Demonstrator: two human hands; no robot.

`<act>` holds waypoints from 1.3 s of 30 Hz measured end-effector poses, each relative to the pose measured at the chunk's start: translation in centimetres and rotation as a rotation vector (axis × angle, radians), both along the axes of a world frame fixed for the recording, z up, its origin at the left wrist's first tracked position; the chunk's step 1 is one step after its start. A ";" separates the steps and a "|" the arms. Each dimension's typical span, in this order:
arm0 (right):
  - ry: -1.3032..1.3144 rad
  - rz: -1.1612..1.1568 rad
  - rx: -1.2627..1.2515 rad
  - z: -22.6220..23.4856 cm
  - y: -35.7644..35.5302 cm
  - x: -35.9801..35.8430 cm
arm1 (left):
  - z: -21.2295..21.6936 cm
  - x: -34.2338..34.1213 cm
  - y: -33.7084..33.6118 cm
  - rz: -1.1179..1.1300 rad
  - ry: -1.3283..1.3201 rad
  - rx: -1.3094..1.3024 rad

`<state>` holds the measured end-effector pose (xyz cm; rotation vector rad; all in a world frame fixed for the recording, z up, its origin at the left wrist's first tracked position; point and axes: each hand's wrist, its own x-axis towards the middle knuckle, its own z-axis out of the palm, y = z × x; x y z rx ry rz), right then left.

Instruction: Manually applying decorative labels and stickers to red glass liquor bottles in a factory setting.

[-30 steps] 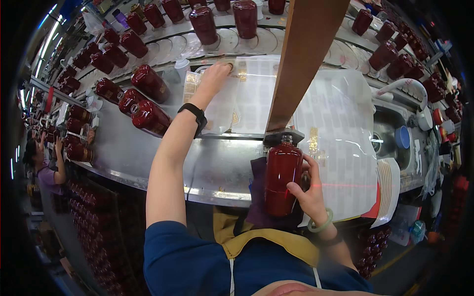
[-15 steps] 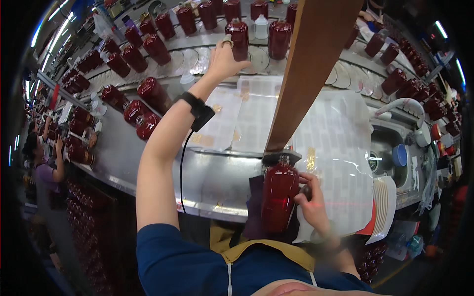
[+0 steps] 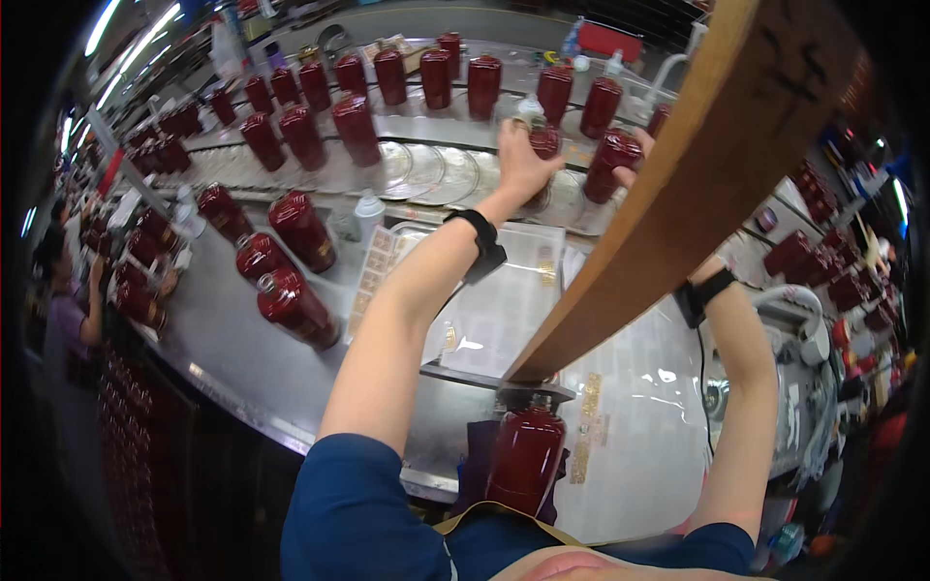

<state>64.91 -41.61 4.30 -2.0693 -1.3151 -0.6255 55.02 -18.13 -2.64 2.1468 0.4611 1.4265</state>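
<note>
My left hand is wrapped round the upper part of a dark red glass bottle on the conveyor of round plates. To its right, my right hand has its fingers and thumb on the side of a second red bottle; the wooden post hides most of that hand. Close to my body another red bottle lies on a dark cloth, its neck toward the foot of the post. No hand touches this one. Both my forearms stretch far across the worktable.
Several red bottles stand or lie on the metal table at left. A small white bottle stands near sheets of gold labels. More red bottles line the conveyor and the shelf behind. A sink is at right; a co-worker is far left.
My right hand has left the near bottle and reached forward to a bottle on the conveyor. My left hand is still at a conveyor bottle. The whole view has shifted.
</note>
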 end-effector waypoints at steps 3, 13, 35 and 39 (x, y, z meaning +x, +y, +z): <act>-0.240 -0.532 -0.207 0.2 -7.9 12.3 | 5.7 -2.1 -13.2 -0.428 -0.134 -0.319; 0.083 -0.525 -0.141 2.7 -2.0 6.2 | 11.5 -31.9 -13.1 -0.409 0.044 -0.220; 0.179 1.352 -0.565 8.4 7.4 -22.5 | 5.0 -45.5 -12.9 0.204 0.116 -0.379; -0.036 1.559 -0.665 6.0 10.2 -28.1 | 4.0 -47.4 -12.6 0.262 0.193 -0.334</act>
